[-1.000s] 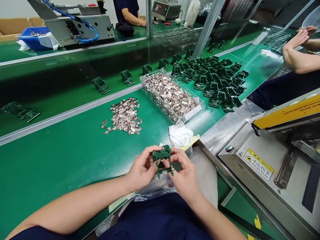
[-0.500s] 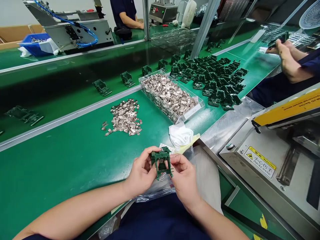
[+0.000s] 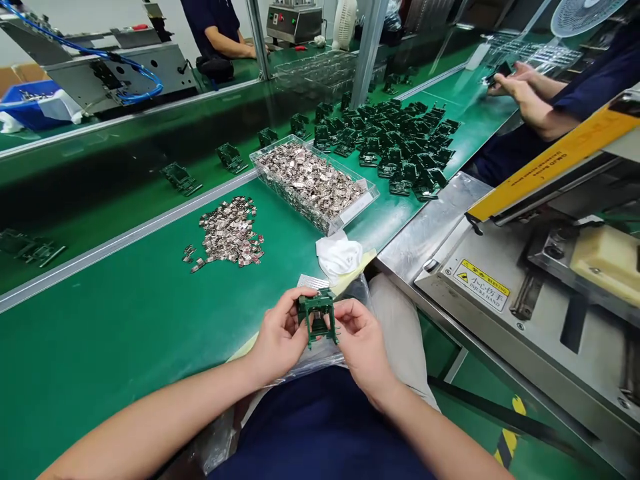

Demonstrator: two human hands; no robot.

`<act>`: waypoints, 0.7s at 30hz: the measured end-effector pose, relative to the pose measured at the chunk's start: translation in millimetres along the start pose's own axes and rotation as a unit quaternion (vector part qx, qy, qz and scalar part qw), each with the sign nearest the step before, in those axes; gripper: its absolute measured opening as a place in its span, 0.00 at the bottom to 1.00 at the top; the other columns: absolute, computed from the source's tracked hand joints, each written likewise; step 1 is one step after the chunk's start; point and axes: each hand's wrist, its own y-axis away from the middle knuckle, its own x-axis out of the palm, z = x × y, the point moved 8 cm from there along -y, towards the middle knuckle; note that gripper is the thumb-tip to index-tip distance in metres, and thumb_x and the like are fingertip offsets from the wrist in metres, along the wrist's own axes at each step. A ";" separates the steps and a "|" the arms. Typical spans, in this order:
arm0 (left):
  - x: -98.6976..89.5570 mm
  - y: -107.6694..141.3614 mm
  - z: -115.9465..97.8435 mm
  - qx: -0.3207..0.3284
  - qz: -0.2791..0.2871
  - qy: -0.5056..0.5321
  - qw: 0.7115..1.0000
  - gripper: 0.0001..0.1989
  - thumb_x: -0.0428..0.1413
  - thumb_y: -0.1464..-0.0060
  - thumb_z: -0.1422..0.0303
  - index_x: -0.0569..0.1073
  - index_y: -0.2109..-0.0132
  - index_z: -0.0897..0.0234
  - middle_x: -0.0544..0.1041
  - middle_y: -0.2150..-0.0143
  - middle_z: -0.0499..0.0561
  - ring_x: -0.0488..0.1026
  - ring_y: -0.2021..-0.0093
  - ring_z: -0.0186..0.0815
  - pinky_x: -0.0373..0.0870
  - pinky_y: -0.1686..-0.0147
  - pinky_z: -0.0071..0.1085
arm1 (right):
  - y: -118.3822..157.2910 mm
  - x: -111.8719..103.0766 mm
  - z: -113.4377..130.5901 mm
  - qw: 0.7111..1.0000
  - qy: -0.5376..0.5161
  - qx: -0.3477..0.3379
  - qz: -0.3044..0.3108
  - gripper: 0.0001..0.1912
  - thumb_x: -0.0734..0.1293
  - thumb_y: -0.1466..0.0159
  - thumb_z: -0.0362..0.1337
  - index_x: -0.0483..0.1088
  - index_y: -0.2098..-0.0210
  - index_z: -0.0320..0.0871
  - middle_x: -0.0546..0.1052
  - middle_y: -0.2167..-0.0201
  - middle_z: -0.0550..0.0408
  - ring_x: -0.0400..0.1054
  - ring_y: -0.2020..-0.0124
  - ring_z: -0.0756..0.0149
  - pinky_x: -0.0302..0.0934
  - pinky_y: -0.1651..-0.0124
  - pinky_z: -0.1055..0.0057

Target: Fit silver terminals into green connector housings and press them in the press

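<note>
Frame there, left hand clasping one side, right hand pinching the other; metal bits lie piled beyond.

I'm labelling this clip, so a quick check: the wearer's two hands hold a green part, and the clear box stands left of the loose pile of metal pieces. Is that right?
One slip: in the head view, the clear box stands right of the loose pile. The left hand and right hand do hold a green part.
</note>
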 end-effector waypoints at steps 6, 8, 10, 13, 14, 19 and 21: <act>-14.2 -26.3 7.2 0.005 -0.098 0.065 0.993 0.23 0.62 0.48 0.60 0.64 0.49 0.60 0.71 0.58 0.51 0.74 0.61 0.35 0.79 0.67 0.29 | 0.6 -27.0 -31.8 0.995 0.097 0.011 0.003 0.17 0.68 0.39 0.50 0.72 0.68 0.42 0.73 0.73 0.56 0.65 0.73 0.68 0.62 0.70 0.72; -12.8 -34.7 14.3 0.004 -0.102 0.080 0.992 0.24 0.62 0.48 0.58 0.62 0.49 0.60 0.70 0.57 0.52 0.75 0.60 0.36 0.79 0.65 0.31 | -0.1 -12.1 -47.5 0.991 0.105 0.033 0.075 0.17 0.68 0.40 0.51 0.73 0.69 0.41 0.73 0.75 0.57 0.63 0.75 0.68 0.60 0.72 0.72; -10.6 -39.7 19.9 0.005 -0.094 0.083 0.992 0.25 0.62 0.48 0.57 0.62 0.49 0.60 0.71 0.58 0.51 0.75 0.61 0.35 0.79 0.65 0.30 | -0.3 3.3 -57.3 0.987 0.100 0.037 0.121 0.18 0.68 0.40 0.51 0.73 0.71 0.41 0.72 0.78 0.58 0.62 0.77 0.69 0.58 0.73 0.73; -12.6 -40.9 24.3 0.006 -0.095 0.076 0.993 0.25 0.62 0.48 0.57 0.62 0.48 0.59 0.71 0.59 0.50 0.75 0.63 0.34 0.79 0.66 0.30 | -0.8 15.5 -64.1 0.985 0.101 0.020 0.138 0.19 0.67 0.38 0.51 0.73 0.75 0.41 0.71 0.80 0.59 0.63 0.77 0.69 0.58 0.72 0.73; -14.0 -40.6 24.9 0.005 -0.097 0.074 0.993 0.25 0.62 0.48 0.57 0.62 0.49 0.59 0.71 0.59 0.50 0.75 0.62 0.34 0.79 0.66 0.30 | -0.9 16.9 -64.7 0.984 0.106 0.008 0.141 0.19 0.66 0.37 0.50 0.73 0.75 0.41 0.72 0.79 0.58 0.64 0.76 0.68 0.60 0.71 0.72; -16.4 -41.3 25.0 0.005 -0.093 0.077 0.993 0.23 0.61 0.47 0.58 0.63 0.49 0.59 0.71 0.58 0.50 0.75 0.61 0.33 0.79 0.63 0.30 | -0.7 15.2 -55.9 0.960 0.194 -0.122 0.162 0.18 0.62 0.33 0.45 0.72 0.74 0.44 0.72 0.76 0.55 0.66 0.72 0.65 0.61 0.66 0.69; -15.5 -42.3 25.0 0.005 -0.089 0.078 0.993 0.23 0.61 0.47 0.58 0.63 0.49 0.60 0.72 0.59 0.50 0.75 0.62 0.33 0.79 0.63 0.29 | 0.3 17.4 -58.0 0.938 0.245 -0.147 0.195 0.17 0.61 0.33 0.44 0.72 0.75 0.44 0.71 0.77 0.54 0.65 0.73 0.64 0.61 0.67 0.69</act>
